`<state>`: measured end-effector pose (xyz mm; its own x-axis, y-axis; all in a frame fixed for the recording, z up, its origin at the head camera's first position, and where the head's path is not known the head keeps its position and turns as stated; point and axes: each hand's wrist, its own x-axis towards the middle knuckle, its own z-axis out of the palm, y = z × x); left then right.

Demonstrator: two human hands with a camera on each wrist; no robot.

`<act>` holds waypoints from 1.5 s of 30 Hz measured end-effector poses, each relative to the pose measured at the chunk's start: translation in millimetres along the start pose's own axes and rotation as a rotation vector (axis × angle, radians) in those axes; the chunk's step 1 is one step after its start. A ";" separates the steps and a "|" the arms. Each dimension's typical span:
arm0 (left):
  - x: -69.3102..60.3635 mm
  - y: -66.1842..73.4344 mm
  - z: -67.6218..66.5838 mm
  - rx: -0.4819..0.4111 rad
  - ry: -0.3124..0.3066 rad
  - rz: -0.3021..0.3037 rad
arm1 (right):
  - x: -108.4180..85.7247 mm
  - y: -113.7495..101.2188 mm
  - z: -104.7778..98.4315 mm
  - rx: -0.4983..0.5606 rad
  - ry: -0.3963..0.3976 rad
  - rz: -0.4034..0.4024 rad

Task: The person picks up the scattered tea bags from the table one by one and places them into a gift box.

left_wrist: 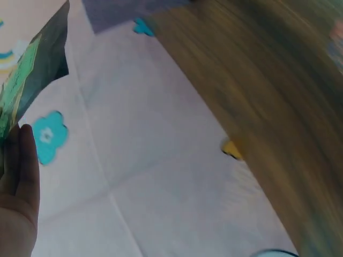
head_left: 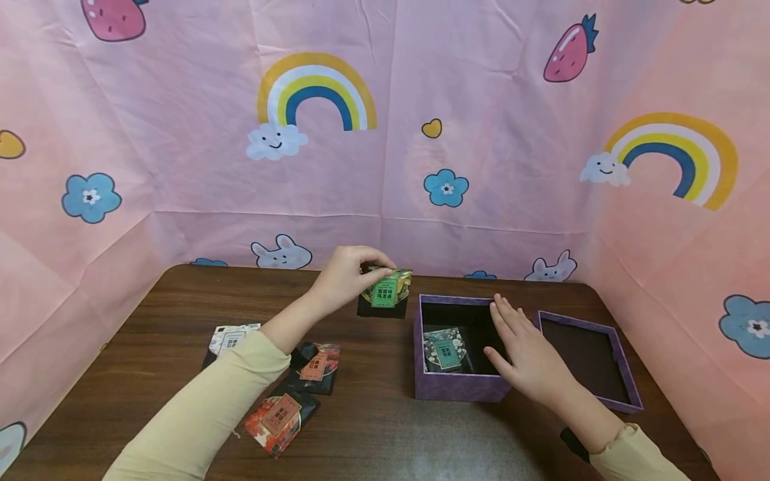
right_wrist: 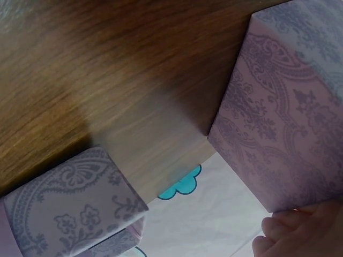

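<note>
My left hand [head_left: 351, 277] pinches a green and black packet [head_left: 385, 292] by its top edge, raised left of the purple box [head_left: 460, 387]. In the left wrist view the packet [left_wrist: 40, 69] rises above the fingers of that hand [left_wrist: 19, 198]. My right hand [head_left: 532, 354] rests on the box's right rim, its fingers fairly straight. Inside the box lies a packet with a teal label [head_left: 446, 353]. The right wrist view has the fingertips of my right hand [right_wrist: 305, 233] at the patterned box wall [right_wrist: 289, 118].
The purple lid [head_left: 592, 364] lies inside up, right of the box. On the left of the brown table [head_left: 373, 427] are a white packet [head_left: 231, 337] and two orange-red ones [head_left: 317, 367], partly near my left forearm. Patterned pink cloth stands behind the table.
</note>
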<state>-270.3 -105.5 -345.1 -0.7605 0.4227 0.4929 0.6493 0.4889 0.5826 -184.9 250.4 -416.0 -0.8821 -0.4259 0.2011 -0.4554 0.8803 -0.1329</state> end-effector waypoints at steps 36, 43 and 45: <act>11.8 36.5 98.5 -0.070 -0.248 -0.026 | 1.1 0.5 -1.7 0.010 0.006 -0.009; 6.6 31.5 109.9 -0.007 -0.283 0.005 | 0.4 0.9 -1.2 0.005 0.003 -0.006; 6.0 32.1 111.1 0.024 -0.289 0.020 | 0.1 1.1 -1.3 0.007 0.004 -0.004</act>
<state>-253.4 -2.5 -395.3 -0.7165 0.6310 0.2976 0.6670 0.4946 0.5571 -185.3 251.5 -414.8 -0.8796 -0.4289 0.2058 -0.4601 0.8769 -0.1390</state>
